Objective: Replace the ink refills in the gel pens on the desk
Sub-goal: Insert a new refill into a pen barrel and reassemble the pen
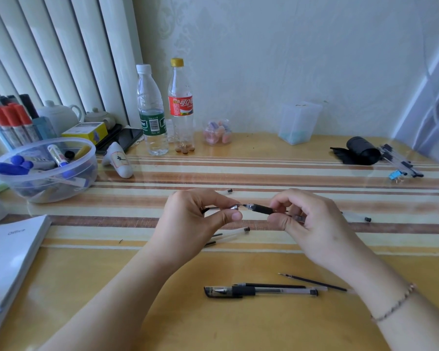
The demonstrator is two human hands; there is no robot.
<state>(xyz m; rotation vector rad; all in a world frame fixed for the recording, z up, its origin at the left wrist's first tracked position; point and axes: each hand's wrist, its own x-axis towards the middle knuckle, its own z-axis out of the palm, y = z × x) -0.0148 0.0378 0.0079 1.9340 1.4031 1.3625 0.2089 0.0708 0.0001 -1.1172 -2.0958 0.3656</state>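
My right hand point(312, 221) grips a gel pen barrel point(260, 208) by its black rubber grip, held level above the desk. My left hand point(198, 219) pinches the metal tip cone point(235, 206) at the barrel's left end; a thin dark piece sticks out behind its fingers. On the desk in front of me lies a capped gel pen point(259, 291). A loose black refill point(314, 282) lies just behind it, and a second one point(271, 285) lies alongside. Clear pen parts lie under and beyond my hands point(238, 231).
A clear bowl of markers point(46, 171) stands at the left, with a booklet point(8, 252) nearer me. Two bottles point(152, 110) and small clear containers point(298, 122) line the wall. More pens and a black roll point(363, 150) lie at the far right.
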